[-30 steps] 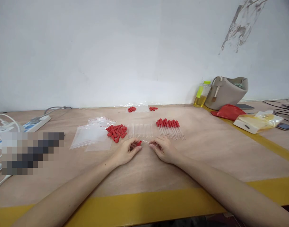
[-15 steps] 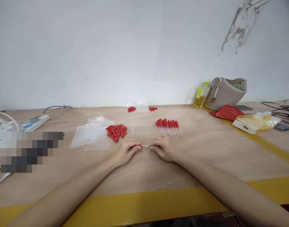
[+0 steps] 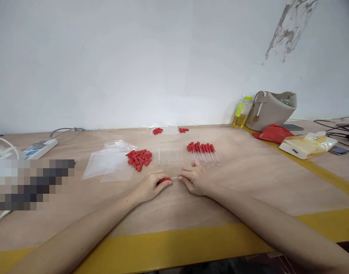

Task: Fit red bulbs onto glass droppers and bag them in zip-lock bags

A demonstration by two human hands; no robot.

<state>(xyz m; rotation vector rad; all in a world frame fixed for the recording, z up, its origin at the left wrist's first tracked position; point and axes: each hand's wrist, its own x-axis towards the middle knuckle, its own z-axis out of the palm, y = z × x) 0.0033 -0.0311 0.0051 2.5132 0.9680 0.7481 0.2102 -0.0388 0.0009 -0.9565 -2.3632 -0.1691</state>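
Note:
Pinched in my left hand [image 3: 153,185] is a red rubber dropper bulb [image 3: 165,180], its tip showing past the fingers. A clear dropper tube [image 3: 174,178] runs from the bulb's end to my right hand [image 3: 193,179], whose fingers are closed on its other end. I cannot tell how deep the tube sits in the bulb. Behind my left hand lies a pile of loose red bulbs [image 3: 139,158]. Beyond the gap between my hands is a row of clear tubes [image 3: 167,156]. Several droppers with red bulbs [image 3: 203,152] lie side by side behind my right hand.
Clear zip bags [image 3: 108,161] overlap left of the bulb pile. Two small groups of red pieces lie by the wall. At right stand a bottle [image 3: 240,116] and a grey bag [image 3: 270,112], with a red pouch [image 3: 273,134] and yellowish package [image 3: 307,145] nearby. A power strip [image 3: 40,150] lies left.
More of the red bulb shows between my left fingers, and less tube is visible between the hands. My right hand has come slightly left. The whole view has shifted a little.

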